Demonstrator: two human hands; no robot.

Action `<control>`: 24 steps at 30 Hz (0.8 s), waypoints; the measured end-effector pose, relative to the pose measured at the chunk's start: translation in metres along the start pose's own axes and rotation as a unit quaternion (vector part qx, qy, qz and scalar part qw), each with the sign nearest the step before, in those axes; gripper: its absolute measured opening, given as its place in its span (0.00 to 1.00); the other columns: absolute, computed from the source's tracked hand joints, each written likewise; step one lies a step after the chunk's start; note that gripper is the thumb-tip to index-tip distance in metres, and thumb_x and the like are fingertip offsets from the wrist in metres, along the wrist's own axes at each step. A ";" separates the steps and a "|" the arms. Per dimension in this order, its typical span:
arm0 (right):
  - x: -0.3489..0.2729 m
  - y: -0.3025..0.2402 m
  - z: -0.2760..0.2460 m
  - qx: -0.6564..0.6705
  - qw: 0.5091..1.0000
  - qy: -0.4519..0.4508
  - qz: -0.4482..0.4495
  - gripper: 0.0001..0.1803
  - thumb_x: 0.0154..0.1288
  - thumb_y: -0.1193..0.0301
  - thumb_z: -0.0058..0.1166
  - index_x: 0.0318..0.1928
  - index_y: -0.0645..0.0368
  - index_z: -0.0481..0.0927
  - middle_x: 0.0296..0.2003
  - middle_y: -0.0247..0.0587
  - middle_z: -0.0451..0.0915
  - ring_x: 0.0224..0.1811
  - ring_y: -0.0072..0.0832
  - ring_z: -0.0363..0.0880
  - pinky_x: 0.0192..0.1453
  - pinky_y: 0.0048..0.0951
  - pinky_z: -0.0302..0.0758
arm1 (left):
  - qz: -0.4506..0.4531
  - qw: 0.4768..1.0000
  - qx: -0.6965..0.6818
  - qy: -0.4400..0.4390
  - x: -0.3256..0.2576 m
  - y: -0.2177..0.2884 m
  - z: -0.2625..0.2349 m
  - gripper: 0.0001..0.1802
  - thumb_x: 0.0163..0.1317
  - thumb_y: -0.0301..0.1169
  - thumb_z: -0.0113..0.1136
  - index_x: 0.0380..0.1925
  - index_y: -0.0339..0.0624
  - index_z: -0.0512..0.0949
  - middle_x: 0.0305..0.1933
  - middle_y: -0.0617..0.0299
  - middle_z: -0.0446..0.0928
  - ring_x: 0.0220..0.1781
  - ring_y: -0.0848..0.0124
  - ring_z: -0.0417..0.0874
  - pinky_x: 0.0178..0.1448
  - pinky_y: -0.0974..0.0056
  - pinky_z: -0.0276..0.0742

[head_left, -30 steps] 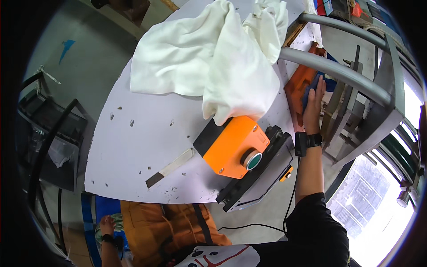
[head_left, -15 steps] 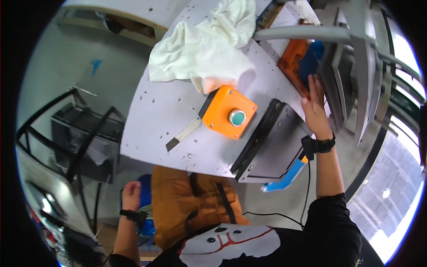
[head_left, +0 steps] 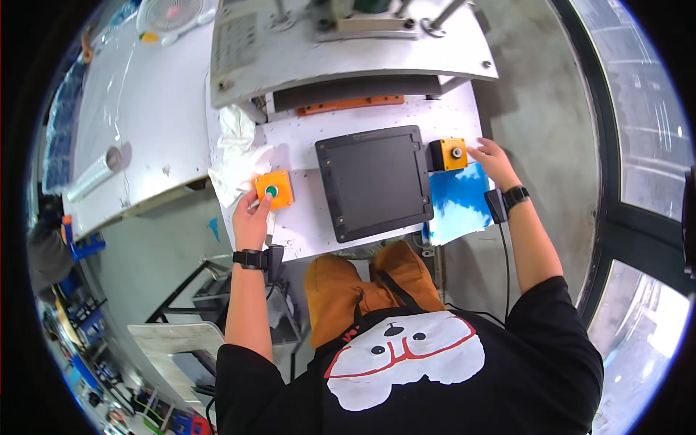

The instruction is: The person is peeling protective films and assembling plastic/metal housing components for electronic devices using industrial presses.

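My left hand rests at an orange button box on the left of the table. Its thumb lies at the green push button, and its fingers are apart along the box's near left edge. On the right, my right hand reaches to a second, yellow-orange button box with a dark round button. Its fingers are loosely extended at that box's right side. Between the two boxes lies a black rectangular frame, flat on the table.
A grey press machine stands across the far side, with an orange bar beneath its plate. A white cloth bunches behind the left box. Blue-and-white sheets lie beside the frame. A fan and clear film roll occupy the left table.
The view has swung round to face the press. My left hand has risen from beside my lap to the green-button box. My right hand has left the orange fixture and reached the other button box.
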State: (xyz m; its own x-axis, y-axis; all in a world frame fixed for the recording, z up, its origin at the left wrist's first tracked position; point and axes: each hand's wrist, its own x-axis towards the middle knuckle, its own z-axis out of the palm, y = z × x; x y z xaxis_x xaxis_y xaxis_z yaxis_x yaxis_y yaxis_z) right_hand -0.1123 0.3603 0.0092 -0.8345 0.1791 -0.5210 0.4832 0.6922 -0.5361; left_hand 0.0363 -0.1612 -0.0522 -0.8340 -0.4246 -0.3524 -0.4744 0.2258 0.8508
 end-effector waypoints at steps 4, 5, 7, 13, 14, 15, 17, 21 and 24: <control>0.011 -0.009 0.010 -0.042 0.995 -0.094 0.015 0.40 0.59 0.52 0.65 0.64 0.65 0.69 0.50 0.57 0.80 0.52 0.40 0.79 0.58 0.34 0.74 | -0.124 0.992 -0.011 -0.026 0.016 0.000 0.005 0.30 0.57 0.41 0.71 0.52 0.31 0.74 0.46 0.55 0.80 0.42 0.69 0.81 0.41 0.65 0.77; 0.014 -0.008 0.012 -0.031 0.995 -0.096 0.010 0.40 0.59 0.52 0.65 0.64 0.65 0.69 0.50 0.57 0.80 0.52 0.40 0.79 0.58 0.34 0.74 | -0.151 0.988 -0.018 -0.025 0.018 0.002 0.002 0.30 0.55 0.42 0.72 0.51 0.32 0.75 0.44 0.57 0.81 0.41 0.70 0.82 0.40 0.65 0.77; 0.019 -0.009 0.015 -0.068 0.995 -0.066 0.000 0.37 0.59 0.54 0.66 0.62 0.63 0.71 0.42 0.47 0.81 0.42 0.31 0.79 0.46 0.27 0.76 | -0.157 0.987 -0.010 -0.024 0.024 0.007 0.001 0.30 0.54 0.43 0.73 0.49 0.33 0.76 0.43 0.57 0.81 0.41 0.71 0.81 0.39 0.64 0.77; 0.026 -0.015 0.008 -0.048 0.994 -0.101 0.021 0.36 0.56 0.55 0.69 0.59 0.63 0.74 0.41 0.48 0.81 0.41 0.31 0.79 0.43 0.28 0.76 | -0.166 0.975 0.122 -0.087 0.038 0.020 -0.005 0.26 0.53 0.41 0.73 0.44 0.33 0.79 0.38 0.58 0.81 0.37 0.71 0.81 0.38 0.65 0.78; 0.027 -0.016 0.010 -0.065 0.994 -0.090 0.019 0.35 0.56 0.55 0.70 0.58 0.63 0.74 0.41 0.48 0.81 0.40 0.30 0.79 0.42 0.27 0.77 | -0.134 0.979 0.136 -0.077 0.038 0.018 -0.006 0.24 0.52 0.42 0.74 0.40 0.33 0.81 0.34 0.59 0.82 0.32 0.73 0.81 0.35 0.67 0.78; 0.028 -0.018 0.011 -0.083 0.993 -0.079 0.017 0.35 0.55 0.55 0.70 0.57 0.63 0.74 0.40 0.49 0.81 0.39 0.30 0.80 0.41 0.27 0.77 | -0.132 0.979 0.137 -0.073 0.040 0.016 -0.007 0.24 0.52 0.42 0.74 0.40 0.33 0.81 0.34 0.59 0.82 0.32 0.73 0.81 0.35 0.67 0.78; 0.029 -0.017 0.009 -0.074 0.993 -0.086 0.014 0.35 0.54 0.55 0.71 0.57 0.64 0.74 0.42 0.51 0.81 0.40 0.32 0.81 0.42 0.28 0.78 | -0.121 0.974 0.180 -0.073 0.045 0.020 -0.006 0.23 0.51 0.38 0.75 0.37 0.29 0.80 0.33 0.54 0.83 0.32 0.73 0.81 0.36 0.67 0.77; 0.024 -0.017 0.009 -0.078 0.994 -0.077 -0.015 0.35 0.53 0.55 0.71 0.55 0.65 0.74 0.44 0.55 0.81 0.43 0.35 0.83 0.43 0.29 0.80 | -0.138 0.965 0.211 -0.067 0.046 0.026 -0.003 0.23 0.51 0.39 0.75 0.37 0.28 0.80 0.33 0.54 0.83 0.32 0.73 0.82 0.37 0.68 0.78; 0.019 -0.015 0.005 -0.076 0.993 -0.082 -0.025 0.37 0.55 0.54 0.69 0.57 0.67 0.72 0.46 0.56 0.81 0.44 0.35 0.83 0.45 0.29 0.80 | -0.174 0.960 0.207 -0.076 0.044 0.025 -0.003 0.24 0.53 0.40 0.74 0.39 0.28 0.80 0.34 0.55 0.83 0.33 0.71 0.82 0.38 0.67 0.78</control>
State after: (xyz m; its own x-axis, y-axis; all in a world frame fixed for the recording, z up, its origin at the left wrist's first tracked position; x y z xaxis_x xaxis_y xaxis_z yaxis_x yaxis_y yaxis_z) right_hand -0.1344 0.3502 0.0037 -0.7959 0.0335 -0.6044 0.3865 0.7966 -0.4648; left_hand -0.0115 -0.1768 -0.0455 -0.6213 -0.4113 -0.6669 -0.7767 0.4358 0.4548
